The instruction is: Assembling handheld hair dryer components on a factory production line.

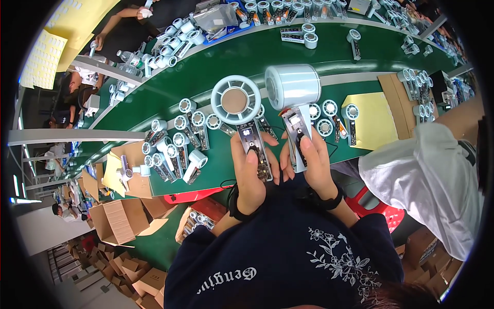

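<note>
My left hand (pixel 251 177) is closed round the see-through handle of a handheld fan (pixel 234 100). Its round grey-white head faces up, with a brown disc at the hub, and a small lit display shows on the handle above my thumb. My right hand (pixel 318 167) grips a second handheld fan (pixel 294 87) by its handle, the head turned so that its smooth cylinder side shows. Both thumbs press on the handle fronts, and a dark band circles each wrist. The fans are held side by side over the near edge of the green table.
More fans (pixel 180 139) lie grouped at left on the green table (pixel 216 170), with several others at right beside a yellow sheet (pixel 373 121). Open cardboard boxes (pixel 118 221) stand on the left. A person in a pale jacket (pixel 422 170) sits close on my right.
</note>
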The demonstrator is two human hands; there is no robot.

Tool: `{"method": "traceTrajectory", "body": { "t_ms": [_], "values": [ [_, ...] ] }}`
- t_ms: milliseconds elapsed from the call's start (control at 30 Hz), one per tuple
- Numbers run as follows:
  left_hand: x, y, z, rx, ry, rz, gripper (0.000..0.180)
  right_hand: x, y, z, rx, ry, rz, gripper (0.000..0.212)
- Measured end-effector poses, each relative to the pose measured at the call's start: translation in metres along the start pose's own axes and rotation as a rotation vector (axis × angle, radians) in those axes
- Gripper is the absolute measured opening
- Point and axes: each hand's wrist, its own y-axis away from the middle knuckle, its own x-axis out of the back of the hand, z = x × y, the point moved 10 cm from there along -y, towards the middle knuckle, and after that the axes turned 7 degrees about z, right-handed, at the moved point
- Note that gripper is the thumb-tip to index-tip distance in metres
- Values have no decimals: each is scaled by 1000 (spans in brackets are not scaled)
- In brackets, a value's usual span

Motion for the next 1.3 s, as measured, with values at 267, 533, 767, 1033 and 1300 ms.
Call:
{"method": "traceTrajectory", "body": {
  "t_ms": [267,533,767,1033,1300],
  "values": [
    [2,0,4,-3,16,9,44,-1,1,1,-7,-6,1,44],
    [6,-1,4,5,12,39,43,-1,0,3,-18,0,-1,44],
    [7,-3,5,-7,-80,84,41,3,-1,3,-2,34,24,42],
    [-1,0,0,-17,33,-8,38,1,-1,2,-17,-6,12,43],
    [-6,0,6,-43,-14,11,36,-1,1,1,10,-122,-67,43]
  ]
}}
